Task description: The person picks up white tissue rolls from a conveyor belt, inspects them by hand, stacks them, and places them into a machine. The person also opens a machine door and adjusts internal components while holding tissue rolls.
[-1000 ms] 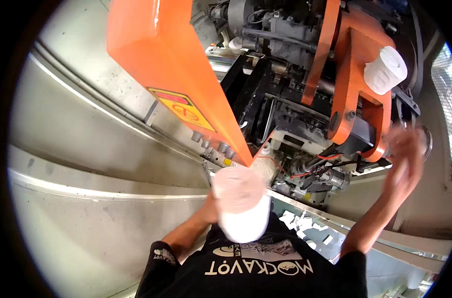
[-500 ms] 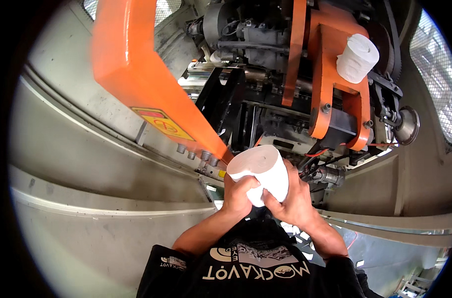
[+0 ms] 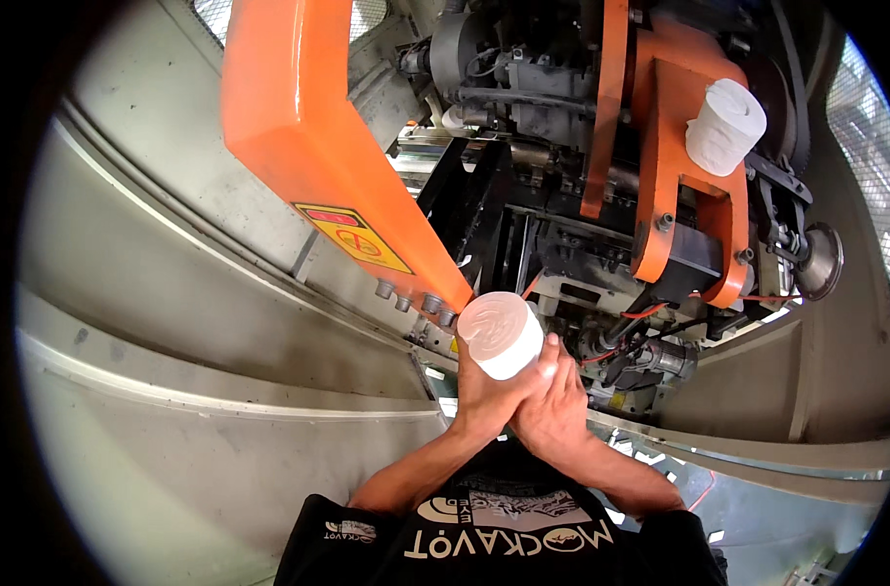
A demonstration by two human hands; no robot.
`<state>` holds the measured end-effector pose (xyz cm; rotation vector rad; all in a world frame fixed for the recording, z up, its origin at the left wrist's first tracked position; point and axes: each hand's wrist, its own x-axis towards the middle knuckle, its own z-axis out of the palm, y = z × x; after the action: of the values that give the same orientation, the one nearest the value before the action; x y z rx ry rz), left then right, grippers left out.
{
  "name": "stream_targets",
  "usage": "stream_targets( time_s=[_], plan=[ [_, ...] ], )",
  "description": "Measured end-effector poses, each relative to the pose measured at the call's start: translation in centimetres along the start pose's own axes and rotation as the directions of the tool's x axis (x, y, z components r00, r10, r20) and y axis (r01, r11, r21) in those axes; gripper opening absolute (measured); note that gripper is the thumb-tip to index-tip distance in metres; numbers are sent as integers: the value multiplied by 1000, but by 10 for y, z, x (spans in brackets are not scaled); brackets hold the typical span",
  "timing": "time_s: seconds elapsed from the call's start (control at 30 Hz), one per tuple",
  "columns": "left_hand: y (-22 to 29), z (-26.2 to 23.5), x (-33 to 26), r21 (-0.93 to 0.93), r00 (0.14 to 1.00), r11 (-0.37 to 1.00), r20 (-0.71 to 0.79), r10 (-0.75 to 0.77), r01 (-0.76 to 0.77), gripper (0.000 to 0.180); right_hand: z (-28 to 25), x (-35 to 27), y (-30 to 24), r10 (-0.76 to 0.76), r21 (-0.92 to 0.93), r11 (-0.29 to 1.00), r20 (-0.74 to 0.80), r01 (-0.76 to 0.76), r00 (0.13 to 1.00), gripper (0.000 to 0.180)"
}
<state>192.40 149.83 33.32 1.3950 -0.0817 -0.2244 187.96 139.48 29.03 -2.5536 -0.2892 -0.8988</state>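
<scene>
A white paper roll (image 3: 504,342) is held in front of my chest, its round end facing up and dented with creases. My left hand (image 3: 484,396) wraps around its near left side. My right hand (image 3: 554,402) presses against its lower right side, with the fingers closed together and overlapping the left hand. The underside of the roll is hidden by both hands. A second white paper roll (image 3: 724,127) stands on the orange machine arm (image 3: 665,146) at the upper right, apart from my hands.
A large orange beam (image 3: 318,156) with a yellow warning label slopes down close to my left hand. Dark machinery (image 3: 533,107) fills the space ahead. Grey metal panels (image 3: 220,381) curve along the left. A metal cone-shaped part (image 3: 821,262) sticks out at right. White scraps lie on the floor.
The roll looks more squeezed and lower in my grip, its top now creased. My right hand has shifted inward, from the roll's side to over my left hand. The view has shifted slightly.
</scene>
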Motion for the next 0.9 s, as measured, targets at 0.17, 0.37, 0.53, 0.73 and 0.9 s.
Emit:
stream_targets(
  time_s=[0.17, 0.37, 0.53, 0.73, 0.9],
  plan=[
    [-30, -33, -25, 86, 978, 992, -177, 111, -97, 58, -36, -5, -8, -54, 351, 928, 455, -124, 889, 97],
    [0, -197, -7, -44, 838, 982, -529, 132, -182, 55, -38, 10, 53, 136, 639, 668, 399, -381, 907, 76],
    [95, -214, 141, -174, 898, 951, -409, 166, -255, 57, -1, 62, 61, 320, 789, 477, 254, -387, 913, 64],
    [113, -128, 328, -286, 998, 958, 56, 36, -18, 62, 54, 124, 84, 565, 885, 301, 135, -355, 814, 55],
    [95, -50, 362, -79, 942, 967, 259, -214, 241, 70, 99, 165, 128, 656, 895, 287, 75, -341, 751, 48]
  ],
)
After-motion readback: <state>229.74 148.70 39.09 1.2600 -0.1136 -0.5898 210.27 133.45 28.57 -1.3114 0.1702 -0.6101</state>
